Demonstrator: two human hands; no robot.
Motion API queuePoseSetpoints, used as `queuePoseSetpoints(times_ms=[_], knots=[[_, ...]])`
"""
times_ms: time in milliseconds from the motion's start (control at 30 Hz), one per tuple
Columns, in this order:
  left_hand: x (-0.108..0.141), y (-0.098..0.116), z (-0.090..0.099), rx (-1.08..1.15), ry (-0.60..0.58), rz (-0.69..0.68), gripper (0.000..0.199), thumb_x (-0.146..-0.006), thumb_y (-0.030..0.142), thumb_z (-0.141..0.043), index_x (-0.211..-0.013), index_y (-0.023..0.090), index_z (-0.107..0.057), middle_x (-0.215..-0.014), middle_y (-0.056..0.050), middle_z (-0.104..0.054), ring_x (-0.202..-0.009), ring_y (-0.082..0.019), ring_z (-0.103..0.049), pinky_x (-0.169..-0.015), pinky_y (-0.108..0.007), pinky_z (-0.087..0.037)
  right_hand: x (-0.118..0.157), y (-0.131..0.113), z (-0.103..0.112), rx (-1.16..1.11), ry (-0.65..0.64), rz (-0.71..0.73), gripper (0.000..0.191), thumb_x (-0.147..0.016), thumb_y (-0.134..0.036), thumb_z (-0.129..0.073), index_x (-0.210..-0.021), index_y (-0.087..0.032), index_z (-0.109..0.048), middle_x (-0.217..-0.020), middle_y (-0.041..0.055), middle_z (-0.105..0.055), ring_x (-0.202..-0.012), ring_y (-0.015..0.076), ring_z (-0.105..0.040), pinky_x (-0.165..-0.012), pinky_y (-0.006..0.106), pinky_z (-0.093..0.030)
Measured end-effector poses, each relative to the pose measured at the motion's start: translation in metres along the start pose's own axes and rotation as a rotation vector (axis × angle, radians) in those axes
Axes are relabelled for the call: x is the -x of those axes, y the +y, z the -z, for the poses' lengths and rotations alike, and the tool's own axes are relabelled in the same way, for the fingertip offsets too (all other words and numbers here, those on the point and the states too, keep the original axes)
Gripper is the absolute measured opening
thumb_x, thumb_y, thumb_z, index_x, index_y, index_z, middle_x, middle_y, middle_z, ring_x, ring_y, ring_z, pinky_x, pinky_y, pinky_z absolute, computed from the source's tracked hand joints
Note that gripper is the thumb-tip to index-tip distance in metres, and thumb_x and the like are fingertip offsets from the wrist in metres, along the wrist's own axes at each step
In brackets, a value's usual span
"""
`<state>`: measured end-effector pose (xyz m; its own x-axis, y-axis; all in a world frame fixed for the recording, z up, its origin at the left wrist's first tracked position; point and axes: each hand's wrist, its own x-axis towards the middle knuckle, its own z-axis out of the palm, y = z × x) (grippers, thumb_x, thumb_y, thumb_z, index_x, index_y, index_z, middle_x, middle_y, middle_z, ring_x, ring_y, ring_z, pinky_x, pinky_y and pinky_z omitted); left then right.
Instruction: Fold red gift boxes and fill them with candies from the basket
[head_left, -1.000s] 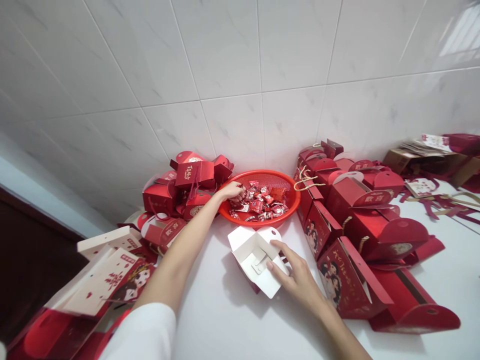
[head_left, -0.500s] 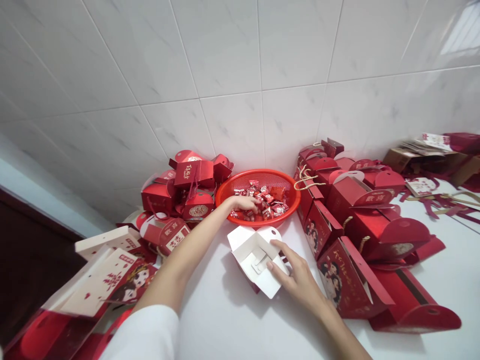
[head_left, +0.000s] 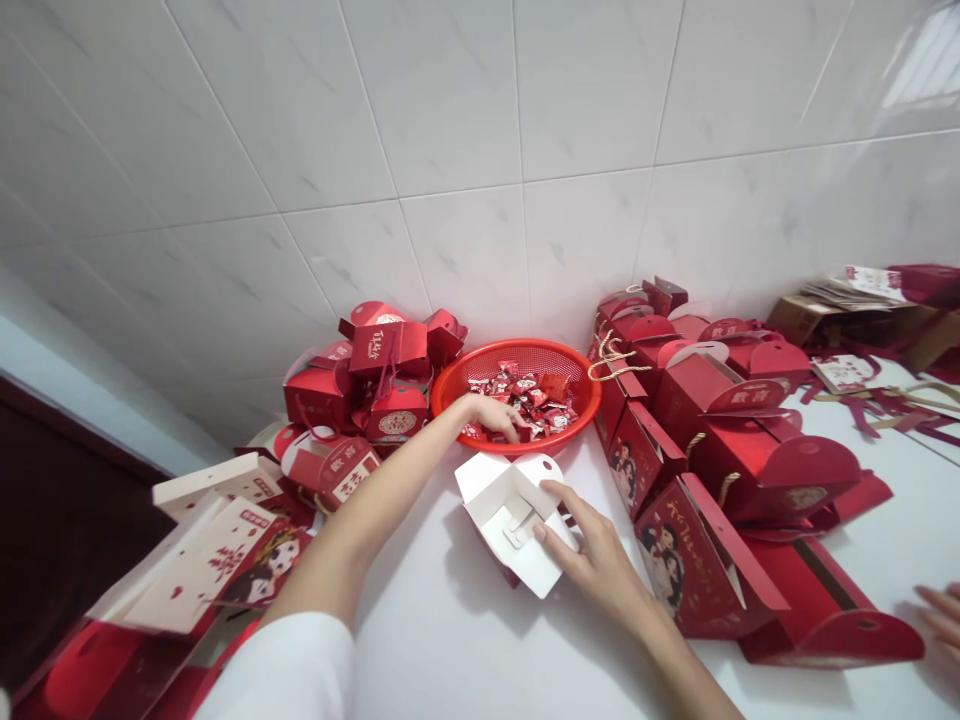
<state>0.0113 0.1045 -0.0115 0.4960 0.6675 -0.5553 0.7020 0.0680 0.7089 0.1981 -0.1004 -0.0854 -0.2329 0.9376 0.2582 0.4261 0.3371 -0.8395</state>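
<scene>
An open gift box [head_left: 501,522] with a white inside and a red outside stands on the white table in front of the basket, its flaps spread out. My right hand [head_left: 592,550] grips its right side, thumb and fingers on the flap and wall. Just behind the box is a red plastic basket [head_left: 592,405] with small wrapped candies [head_left: 553,388] in it. My left hand [head_left: 495,412] reaches over the basket's front rim, its fingers curled down onto candies. The fingertips are partly hidden among the wrappers.
Red gift boxes [head_left: 397,345] are piled left of the basket, with pale printed boxes [head_left: 202,560] nearer me. Rows of closed red boxes [head_left: 750,460] line the right. Ribbons [head_left: 862,400] lie farther right. Another person's hand [head_left: 941,615] shows at the right edge.
My left hand has shifted slightly right and down among the candies, fingers bending more. My right hand and the box stay put. Another person's hand has appeared at the right edge.
</scene>
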Motion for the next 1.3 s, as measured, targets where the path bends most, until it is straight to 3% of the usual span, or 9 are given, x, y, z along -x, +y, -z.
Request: queuePoseSetpoints(times_ms=[100, 233, 367, 467, 633, 767, 967, 1167, 1300], knots=[[-0.012, -0.001, -0.010, 0.024, 0.015, -0.007, 0.036, -0.055, 0.008, -0.078, -0.089, 0.020, -0.078, -0.057, 0.002, -0.066, -0.043, -0.013, -0.052, -0.042, -0.022, -0.036, 0.000, -0.001, 0.000, -0.011, -0.011, -0.014, 0.046, -0.094, -0.043, -0.053, -0.135, -0.020, -0.055, -0.115, 0.0083, -0.070, -0.091, 0.0212, -0.067, -0.067, 0.026, -0.054], [-0.023, -0.001, 0.000, 0.101, 0.206, -0.056, 0.049, -0.063, 0.007, -0.071, -0.111, 0.020, -0.071, -0.055, 0.005, -0.064, -0.045, -0.014, -0.056, -0.046, -0.022, -0.040, 0.001, 0.000, 0.000, -0.030, -0.013, -0.021, 0.045, -0.094, -0.042, -0.054, -0.135, -0.021, -0.055, -0.115, 0.0078, -0.070, -0.091, 0.0210, -0.067, -0.068, 0.026, -0.055], [-0.020, -0.007, 0.020, 0.180, 0.412, -0.128, 0.037, -0.067, 0.006, -0.071, -0.103, 0.015, -0.068, -0.056, 0.004, -0.063, -0.046, -0.012, -0.056, -0.046, -0.020, -0.039, 0.001, 0.002, 0.000, -0.022, -0.013, -0.009, 0.046, -0.095, -0.043, -0.054, -0.135, -0.021, -0.054, -0.121, 0.0079, -0.069, -0.094, 0.0213, -0.067, -0.071, 0.026, -0.055], [-0.012, -0.010, 0.025, 0.230, 0.457, -0.157, 0.026, -0.067, 0.007, -0.076, -0.090, 0.014, -0.066, -0.055, 0.004, -0.062, -0.046, -0.011, -0.055, -0.045, -0.019, -0.037, 0.001, 0.002, 0.000, -0.008, -0.012, -0.004, 0.046, -0.095, -0.043, -0.054, -0.135, -0.022, -0.054, -0.118, 0.0079, -0.070, -0.093, 0.0218, -0.067, -0.071, 0.027, -0.055], [-0.001, -0.008, 0.019, 0.346, 0.369, -0.134, 0.011, -0.079, 0.017, -0.074, -0.084, 0.014, -0.066, -0.062, -0.001, -0.070, -0.054, -0.014, -0.065, -0.053, -0.022, -0.049, 0.001, 0.003, -0.001, 0.005, 0.004, 0.011, 0.045, -0.094, -0.043, -0.054, -0.134, -0.022, -0.055, -0.113, 0.0070, -0.071, -0.090, 0.0213, -0.067, -0.071, 0.027, -0.054], [0.004, -0.001, 0.017, 0.426, 0.283, -0.105, 0.019, -0.080, 0.023, -0.076, -0.094, 0.013, -0.067, -0.077, -0.007, -0.077, -0.066, -0.018, -0.072, -0.062, -0.028, -0.056, 0.001, 0.002, -0.001, -0.008, -0.012, -0.007, 0.046, -0.095, -0.043, -0.054, -0.135, -0.022, -0.054, -0.114, 0.0070, -0.070, -0.091, 0.0211, -0.066, -0.068, 0.026, -0.054], [0.006, 0.006, 0.016, 0.467, 0.203, -0.106, 0.025, -0.079, 0.027, -0.079, -0.097, 0.013, -0.070, -0.085, -0.011, -0.078, -0.073, -0.020, -0.073, -0.059, -0.027, -0.055, 0.000, 0.001, 0.000, -0.004, -0.012, -0.007, 0.046, -0.095, -0.043, -0.053, -0.135, -0.021, -0.054, -0.114, 0.0080, -0.069, -0.091, 0.0214, -0.066, -0.069, 0.026, -0.054], [0.014, 0.017, 0.009, 0.449, 0.132, -0.147, 0.022, -0.074, 0.026, -0.082, -0.087, 0.010, -0.071, -0.076, -0.010, -0.076, -0.063, -0.016, -0.068, -0.059, -0.026, -0.053, 0.001, 0.002, 0.000, -0.013, -0.015, -0.010, 0.046, -0.095, -0.043, -0.053, -0.135, -0.021, -0.054, -0.115, 0.0082, -0.069, -0.092, 0.0215, -0.066, -0.068, 0.026, -0.054], [0.039, 0.037, 0.004, 0.319, -0.107, -0.245, 0.033, -0.072, 0.033, -0.085, -0.094, 0.012, -0.072, -0.070, -0.004, -0.073, -0.056, -0.014, -0.064, -0.058, -0.025, -0.052, 0.001, 0.002, 0.000, 0.002, -0.006, 0.003, 0.046, -0.095, -0.043, -0.053, -0.135, -0.020, -0.054, -0.116, 0.0085, -0.070, -0.091, 0.0216, -0.067, -0.070, 0.027, -0.054]])
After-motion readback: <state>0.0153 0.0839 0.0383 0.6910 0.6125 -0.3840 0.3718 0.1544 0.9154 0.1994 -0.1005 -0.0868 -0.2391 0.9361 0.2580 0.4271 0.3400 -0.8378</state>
